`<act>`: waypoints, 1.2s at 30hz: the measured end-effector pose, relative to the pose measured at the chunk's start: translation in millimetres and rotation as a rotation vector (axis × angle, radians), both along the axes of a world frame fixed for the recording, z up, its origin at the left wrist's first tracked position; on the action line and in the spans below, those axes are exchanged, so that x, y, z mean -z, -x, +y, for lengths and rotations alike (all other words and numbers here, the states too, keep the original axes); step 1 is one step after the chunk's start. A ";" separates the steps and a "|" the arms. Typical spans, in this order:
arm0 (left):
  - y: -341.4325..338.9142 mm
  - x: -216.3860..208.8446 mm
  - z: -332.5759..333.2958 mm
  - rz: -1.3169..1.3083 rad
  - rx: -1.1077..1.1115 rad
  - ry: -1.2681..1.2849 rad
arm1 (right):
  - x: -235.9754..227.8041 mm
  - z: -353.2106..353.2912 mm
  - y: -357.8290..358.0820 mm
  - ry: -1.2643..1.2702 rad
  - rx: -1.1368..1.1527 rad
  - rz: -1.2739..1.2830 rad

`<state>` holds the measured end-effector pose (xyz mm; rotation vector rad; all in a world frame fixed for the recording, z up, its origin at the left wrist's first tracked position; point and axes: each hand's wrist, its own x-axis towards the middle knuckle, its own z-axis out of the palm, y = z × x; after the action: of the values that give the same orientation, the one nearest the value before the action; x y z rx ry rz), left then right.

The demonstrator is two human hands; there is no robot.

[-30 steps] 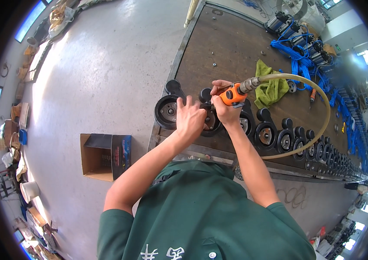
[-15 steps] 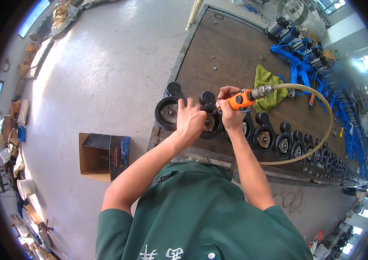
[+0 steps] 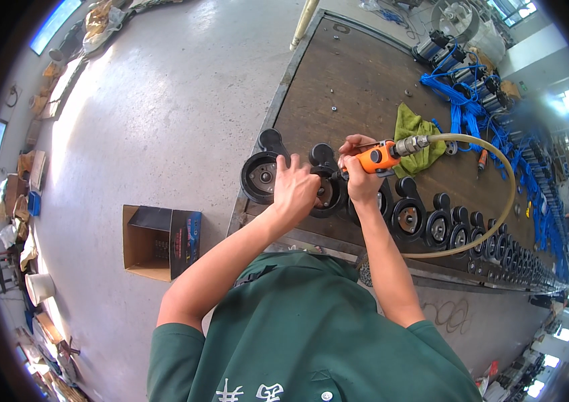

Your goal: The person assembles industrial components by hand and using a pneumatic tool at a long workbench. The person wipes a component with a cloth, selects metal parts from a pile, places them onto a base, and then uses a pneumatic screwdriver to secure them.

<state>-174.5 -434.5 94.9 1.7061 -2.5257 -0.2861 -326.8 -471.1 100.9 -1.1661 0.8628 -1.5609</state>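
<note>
My right hand (image 3: 363,179) is wrapped round an orange air tool (image 3: 377,157), which has a metal coupling and a yellowish hose (image 3: 513,187). The tool's front end points left, toward a black wheel-like housing (image 3: 326,195) with a metal centre and a round knob behind it. My left hand (image 3: 294,189) grips that housing at its rim, fingers bent; part of the grip and the tool's tip are hidden. To the left, close to my left fingers, sits a similar black housing (image 3: 249,178) at the table corner.
A long row of matching housings (image 3: 407,219) runs right along the brown table's (image 3: 365,80) near edge. Behind the tool lies a green cloth (image 3: 405,124). Blue tubing (image 3: 457,110) and metal cylinders (image 3: 432,47) line the far side. An open carton (image 3: 184,244) sits on the floor at left.
My right hand and the orange tool have shifted very slightly right. My left hand keeps its place on the housing.
</note>
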 end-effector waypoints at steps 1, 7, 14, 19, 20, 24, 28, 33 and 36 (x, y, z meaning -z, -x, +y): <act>-0.1 0.6 -0.1 -0.002 0.000 -0.003 | -0.3 0.1 0.0 0.005 0.002 0.006; -0.3 -2.0 0.1 -0.003 0.005 -0.016 | 1.9 -0.1 1.8 -0.003 0.002 0.015; 0.1 2.1 1.5 0.040 -0.006 0.045 | -1.8 -1.1 -3.5 -0.034 -0.012 0.004; 0.3 4.4 2.1 0.071 -0.005 0.075 | -0.6 -0.4 -5.2 0.001 -0.027 0.012; 0.2 4.3 1.9 0.073 -0.005 0.071 | -0.7 -0.8 -5.6 0.005 -0.025 0.016; -0.2 1.0 0.1 -0.004 0.003 -0.010 | 0.6 -0.7 -5.6 0.005 -0.021 0.018; -0.6 2.5 0.2 0.028 0.001 0.013 | 1.8 -1.5 -4.0 -0.001 -0.024 0.016; -0.9 4.1 0.0 0.069 -0.005 0.017 | 0.8 -3.3 -4.4 -0.001 -0.033 0.018; -1.4 3.4 -0.9 0.068 0.003 0.025 | 0.4 -4.3 -3.1 -0.016 -0.042 0.035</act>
<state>-173.1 -435.4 91.5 1.6544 -2.4734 -0.3067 -323.8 -475.4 100.4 -1.1964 0.8670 -1.5005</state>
